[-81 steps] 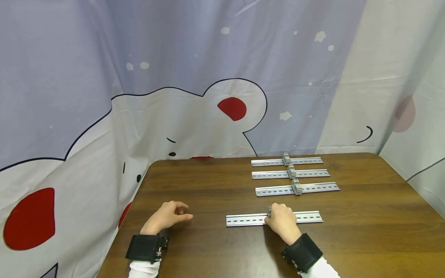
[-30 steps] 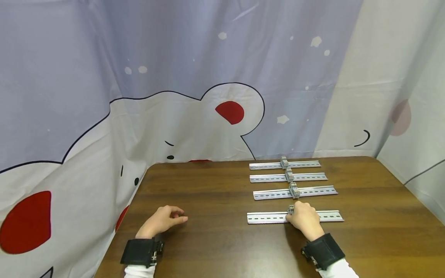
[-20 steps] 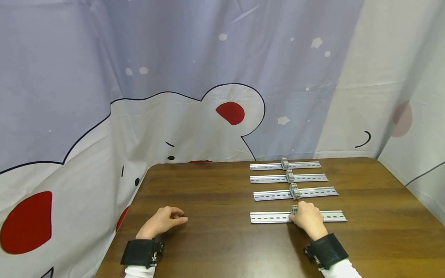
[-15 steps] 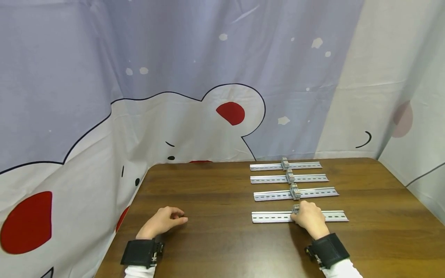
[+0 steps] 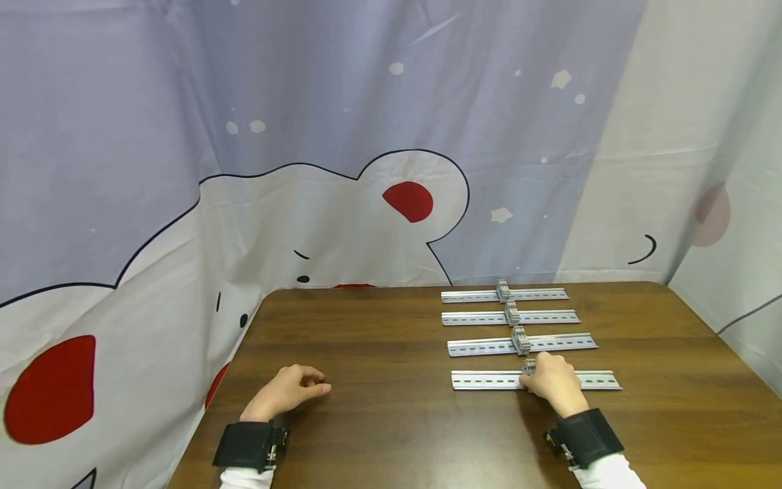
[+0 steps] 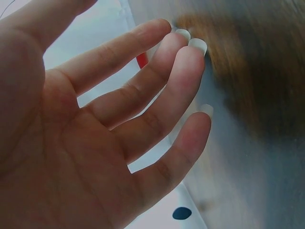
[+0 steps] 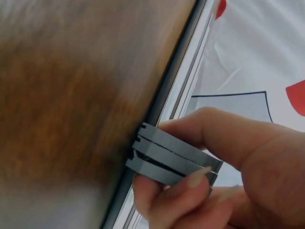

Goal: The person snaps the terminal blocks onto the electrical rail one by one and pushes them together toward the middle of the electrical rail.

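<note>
My right hand point(image 5: 556, 382) grips a small stack of grey terminal blocks point(image 7: 174, 155) mounted on the nearest slotted metal DIN rail point(image 5: 485, 380). In the right wrist view the thumb and fingers pinch the blocks from both sides, and the rail point(image 7: 186, 81) runs past them on a slant. Part of that rail is hidden behind the hand in the head view. My left hand point(image 5: 287, 392) is over the left of the table, fingers loosely bent, holding nothing. Its palm and relaxed fingers fill much of the left wrist view.
Behind the nearest rail lie three more DIN rails, a closer one point(image 5: 482, 348), a middle one point(image 5: 476, 318) and a far one point(image 5: 470, 297), each with grey terminal blocks near its middle. The wooden table point(image 5: 379, 435) ends at a patterned curtain point(image 5: 318, 217).
My right hand has moved the nearest rail with its terminal blocks to the right and slightly towards the other rails. The left hand has barely moved.
</note>
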{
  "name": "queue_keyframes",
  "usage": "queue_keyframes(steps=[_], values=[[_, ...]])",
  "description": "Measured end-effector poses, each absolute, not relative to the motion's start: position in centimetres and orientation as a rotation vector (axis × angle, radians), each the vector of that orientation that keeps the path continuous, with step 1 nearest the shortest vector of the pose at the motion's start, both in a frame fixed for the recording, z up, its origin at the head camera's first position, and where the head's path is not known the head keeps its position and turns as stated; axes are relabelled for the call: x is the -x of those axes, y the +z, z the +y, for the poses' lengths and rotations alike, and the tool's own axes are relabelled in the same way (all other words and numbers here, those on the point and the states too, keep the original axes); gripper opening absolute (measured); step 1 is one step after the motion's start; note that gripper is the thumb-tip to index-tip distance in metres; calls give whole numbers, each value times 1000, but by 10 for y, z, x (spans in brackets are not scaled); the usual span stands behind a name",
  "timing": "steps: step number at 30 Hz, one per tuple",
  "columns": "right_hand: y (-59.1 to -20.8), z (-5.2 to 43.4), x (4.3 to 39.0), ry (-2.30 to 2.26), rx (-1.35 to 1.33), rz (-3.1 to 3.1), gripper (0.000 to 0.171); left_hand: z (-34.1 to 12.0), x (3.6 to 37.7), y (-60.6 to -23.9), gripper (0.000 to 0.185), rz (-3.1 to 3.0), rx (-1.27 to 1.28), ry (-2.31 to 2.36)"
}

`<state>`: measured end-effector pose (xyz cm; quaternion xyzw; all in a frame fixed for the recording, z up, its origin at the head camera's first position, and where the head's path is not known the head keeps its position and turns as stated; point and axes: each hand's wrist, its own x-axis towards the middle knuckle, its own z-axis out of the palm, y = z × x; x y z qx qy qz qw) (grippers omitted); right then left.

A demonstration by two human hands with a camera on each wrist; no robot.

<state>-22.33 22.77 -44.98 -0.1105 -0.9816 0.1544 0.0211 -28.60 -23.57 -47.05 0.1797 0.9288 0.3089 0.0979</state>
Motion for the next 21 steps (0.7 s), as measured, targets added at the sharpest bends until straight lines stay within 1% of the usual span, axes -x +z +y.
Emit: queue_keyframes(steps=[8,13,17,21], values=[[-452,236,235,457,308,-3036,25,-233,290,-472,38,2750,-542,921],[-450,239,233,470,287,-3083,28,-230,290,-476,38,2754,-546,927],[-446,243,230,494,271,-3148,33,-222,294,-476,37,2746,-599,913],[-424,248,235,529,225,-3273,43,-207,301,-471,37,2735,-670,894]])
